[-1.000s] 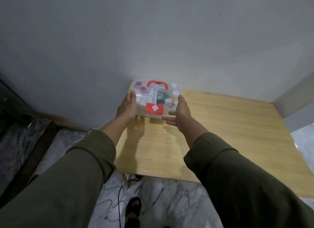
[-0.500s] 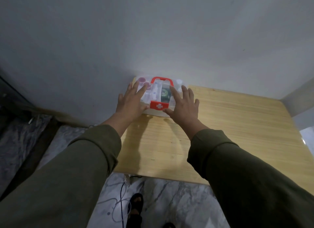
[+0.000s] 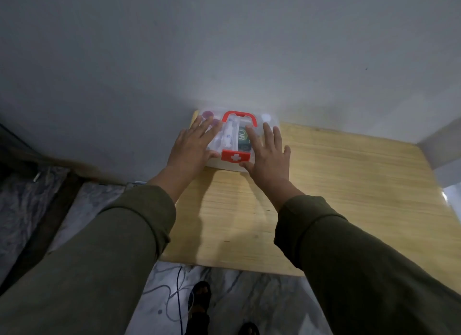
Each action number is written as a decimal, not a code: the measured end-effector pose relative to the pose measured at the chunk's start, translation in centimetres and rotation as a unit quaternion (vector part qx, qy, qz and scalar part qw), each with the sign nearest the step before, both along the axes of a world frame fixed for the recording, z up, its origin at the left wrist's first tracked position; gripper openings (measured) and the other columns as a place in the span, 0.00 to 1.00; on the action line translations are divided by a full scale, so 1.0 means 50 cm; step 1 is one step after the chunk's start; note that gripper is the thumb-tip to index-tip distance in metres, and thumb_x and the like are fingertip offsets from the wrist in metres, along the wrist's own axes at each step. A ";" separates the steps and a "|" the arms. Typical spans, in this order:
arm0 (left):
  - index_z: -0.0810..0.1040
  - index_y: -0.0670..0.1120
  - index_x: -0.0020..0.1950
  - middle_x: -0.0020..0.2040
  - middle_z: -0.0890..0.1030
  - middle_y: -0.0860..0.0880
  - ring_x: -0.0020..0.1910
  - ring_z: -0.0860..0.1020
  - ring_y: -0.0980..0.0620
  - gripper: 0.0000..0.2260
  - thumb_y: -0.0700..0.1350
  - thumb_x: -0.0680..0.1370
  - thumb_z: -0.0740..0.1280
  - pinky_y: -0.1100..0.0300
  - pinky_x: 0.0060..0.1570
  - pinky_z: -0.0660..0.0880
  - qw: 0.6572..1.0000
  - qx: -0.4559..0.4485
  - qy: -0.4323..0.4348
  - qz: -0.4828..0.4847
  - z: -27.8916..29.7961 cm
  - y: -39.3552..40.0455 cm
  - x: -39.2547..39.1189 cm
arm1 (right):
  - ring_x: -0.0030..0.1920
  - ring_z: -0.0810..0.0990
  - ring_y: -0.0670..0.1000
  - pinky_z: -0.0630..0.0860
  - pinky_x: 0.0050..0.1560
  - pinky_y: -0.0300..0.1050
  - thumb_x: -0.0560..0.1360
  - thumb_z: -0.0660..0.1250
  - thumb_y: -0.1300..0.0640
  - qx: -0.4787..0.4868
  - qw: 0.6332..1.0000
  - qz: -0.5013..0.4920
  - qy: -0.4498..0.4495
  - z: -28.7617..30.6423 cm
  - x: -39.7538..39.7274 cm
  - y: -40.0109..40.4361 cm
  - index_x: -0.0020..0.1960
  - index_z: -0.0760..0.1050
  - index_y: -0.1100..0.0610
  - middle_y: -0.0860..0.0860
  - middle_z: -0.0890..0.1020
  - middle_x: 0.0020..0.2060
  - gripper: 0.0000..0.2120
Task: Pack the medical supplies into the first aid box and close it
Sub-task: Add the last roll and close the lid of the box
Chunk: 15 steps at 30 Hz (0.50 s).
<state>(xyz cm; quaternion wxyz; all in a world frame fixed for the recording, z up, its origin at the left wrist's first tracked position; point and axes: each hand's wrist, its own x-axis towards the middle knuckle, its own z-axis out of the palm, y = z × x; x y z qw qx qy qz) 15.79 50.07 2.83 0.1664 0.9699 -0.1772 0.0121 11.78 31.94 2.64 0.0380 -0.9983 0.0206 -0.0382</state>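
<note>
A clear plastic first aid box (image 3: 230, 137) with a red handle (image 3: 240, 116) and a red latch bearing a white cross (image 3: 235, 157) lies flat at the far left corner of the wooden table (image 3: 336, 190), against the wall. Its lid is down, and supplies show through it: purple-capped vials, white tubes, a dark green packet. My left hand (image 3: 192, 147) lies flat on the lid's left part, fingers spread. My right hand (image 3: 268, 153) lies flat on the right part, thumb near the latch. Neither hand grips anything.
A grey wall rises directly behind the box. The table's near edge (image 3: 224, 266) overhangs a marble floor where cables (image 3: 174, 292) and my sandalled feet (image 3: 200, 297) show. A dark strip runs along the floor at left.
One second ago both hands held the box by its sides, raised and tilted toward me. It now lies flat against the wall with both palms spread on its lid.
</note>
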 end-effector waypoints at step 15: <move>0.52 0.53 0.77 0.79 0.50 0.52 0.78 0.47 0.49 0.32 0.48 0.78 0.65 0.47 0.73 0.51 1.000 0.002 0.007 -0.006 0.004 -0.027 0.143 | 0.77 0.41 0.59 0.52 0.74 0.65 0.74 0.65 0.43 0.017 1.000 0.000 0.015 0.010 0.148 -0.028 0.76 0.45 0.45 0.55 0.46 0.78 0.39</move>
